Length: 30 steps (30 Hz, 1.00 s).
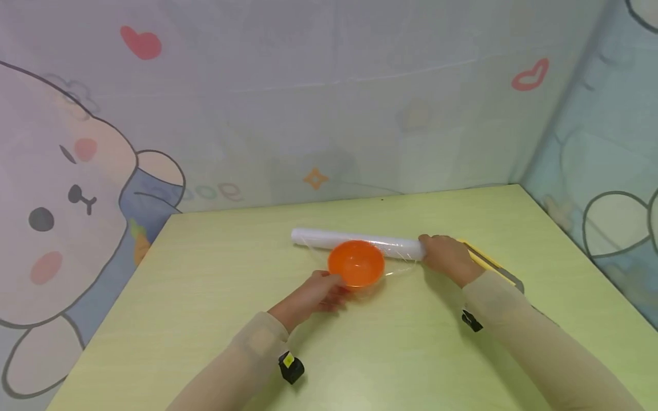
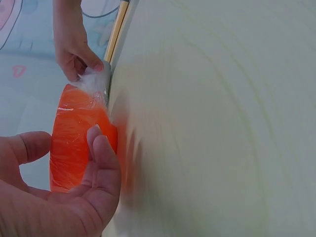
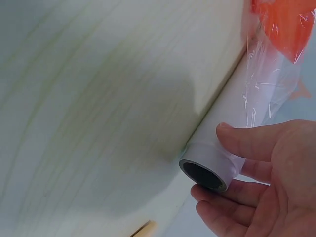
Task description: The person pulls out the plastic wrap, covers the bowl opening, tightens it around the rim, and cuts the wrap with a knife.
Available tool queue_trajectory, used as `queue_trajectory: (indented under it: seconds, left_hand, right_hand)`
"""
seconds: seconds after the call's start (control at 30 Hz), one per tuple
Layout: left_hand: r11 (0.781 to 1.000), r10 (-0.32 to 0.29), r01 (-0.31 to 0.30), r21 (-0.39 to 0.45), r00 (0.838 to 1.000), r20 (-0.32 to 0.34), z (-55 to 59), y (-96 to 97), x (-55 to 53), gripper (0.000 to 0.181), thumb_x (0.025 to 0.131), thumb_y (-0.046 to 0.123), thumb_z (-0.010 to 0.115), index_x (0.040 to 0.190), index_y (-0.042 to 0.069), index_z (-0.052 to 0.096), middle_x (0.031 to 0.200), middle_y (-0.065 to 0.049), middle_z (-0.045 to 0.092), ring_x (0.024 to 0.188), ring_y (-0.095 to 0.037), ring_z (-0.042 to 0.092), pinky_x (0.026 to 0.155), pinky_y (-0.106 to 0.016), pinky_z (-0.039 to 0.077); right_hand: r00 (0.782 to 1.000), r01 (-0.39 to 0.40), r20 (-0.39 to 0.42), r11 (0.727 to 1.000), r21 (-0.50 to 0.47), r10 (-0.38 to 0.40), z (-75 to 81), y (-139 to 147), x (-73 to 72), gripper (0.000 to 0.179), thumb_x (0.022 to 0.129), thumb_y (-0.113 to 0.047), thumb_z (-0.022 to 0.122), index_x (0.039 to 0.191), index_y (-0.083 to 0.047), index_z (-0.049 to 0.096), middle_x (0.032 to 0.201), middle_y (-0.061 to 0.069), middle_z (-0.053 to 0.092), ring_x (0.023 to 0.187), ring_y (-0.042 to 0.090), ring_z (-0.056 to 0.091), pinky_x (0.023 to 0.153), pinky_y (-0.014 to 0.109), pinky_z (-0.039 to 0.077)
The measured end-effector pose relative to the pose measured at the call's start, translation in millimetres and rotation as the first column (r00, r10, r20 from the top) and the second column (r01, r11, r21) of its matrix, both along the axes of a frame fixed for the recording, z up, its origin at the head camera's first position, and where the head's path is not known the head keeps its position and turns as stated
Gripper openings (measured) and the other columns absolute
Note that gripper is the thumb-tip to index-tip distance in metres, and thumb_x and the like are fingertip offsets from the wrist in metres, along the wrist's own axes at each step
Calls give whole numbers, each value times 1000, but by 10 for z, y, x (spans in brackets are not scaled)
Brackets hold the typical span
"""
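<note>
An orange bowl (image 1: pixel 356 264) is held by my left hand (image 1: pixel 320 292), thumb at its near rim and fingers along its side. Clear cling film (image 2: pixel 74 133) lies wrinkled over the bowl's outside in the left wrist view. Just behind the bowl a white roll of cling film (image 1: pixel 354 238) lies across the table. My right hand (image 1: pixel 449 258) grips the roll's right end, where the hollow core (image 3: pixel 201 175) shows in the right wrist view. From the roll, a loose sheet of film (image 3: pixel 269 91) stretches to the bowl.
Beyond my right hand lies a long yellow and grey tool (image 1: pixel 490 264), partly hidden by the wrist and sleeve. The pale wooden table (image 1: pixel 226 251) ends at a printed cloth backdrop (image 1: pixel 267 114) behind, with more cloth along the right side.
</note>
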<state>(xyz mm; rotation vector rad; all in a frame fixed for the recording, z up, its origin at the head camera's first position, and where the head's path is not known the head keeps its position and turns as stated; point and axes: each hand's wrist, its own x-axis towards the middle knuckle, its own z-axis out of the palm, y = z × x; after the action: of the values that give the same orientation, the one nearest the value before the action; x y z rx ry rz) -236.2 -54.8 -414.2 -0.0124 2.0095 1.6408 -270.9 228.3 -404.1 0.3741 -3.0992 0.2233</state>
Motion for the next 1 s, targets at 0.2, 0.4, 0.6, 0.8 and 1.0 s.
queue_trajectory:
  seconds: [0.2,0.4,0.6,0.8,1.0]
  left_hand:
    - [999,-4,4,-35,1000,-7,14,-41,-53,31,85,18,43,98,-3,62,67,0,61,55,-11,58,54,-24,52]
    - [997,1,-3,-75,1000,-20,41,-65,-105,30,84,17,42,93,-3,64,67,-2,62,53,-11,57,54,-25,52]
    - [992,10,-13,-123,1000,-26,40,-118,-183,31,84,20,44,94,0,66,74,-4,66,56,-12,58,57,-25,53]
    - [988,3,-8,-152,999,-31,57,-133,-254,31,86,23,45,95,2,66,78,-5,67,57,-12,59,57,-25,53]
    - [985,16,-22,-173,999,-39,60,-114,-287,30,86,25,47,95,3,65,79,-4,69,58,-11,59,58,-25,53]
  right_hand:
    - [998,-6,-62,1000,19,8,13,15,84,22,82,-14,63,97,0,55,79,16,63,67,28,59,54,42,47]
    - [985,-4,-173,998,55,13,-15,30,164,19,78,-11,64,88,1,53,66,13,57,54,24,53,45,38,42]
    - [986,17,-169,994,108,1,-25,23,252,26,75,-14,66,90,2,52,65,12,54,50,23,50,43,36,41]
    - [990,50,-138,992,116,-34,26,17,341,35,74,-19,70,94,2,51,68,13,54,54,24,52,43,36,41]
    - [992,86,-100,990,110,-75,48,46,404,47,70,-28,74,97,1,50,68,13,55,54,24,52,42,36,40]
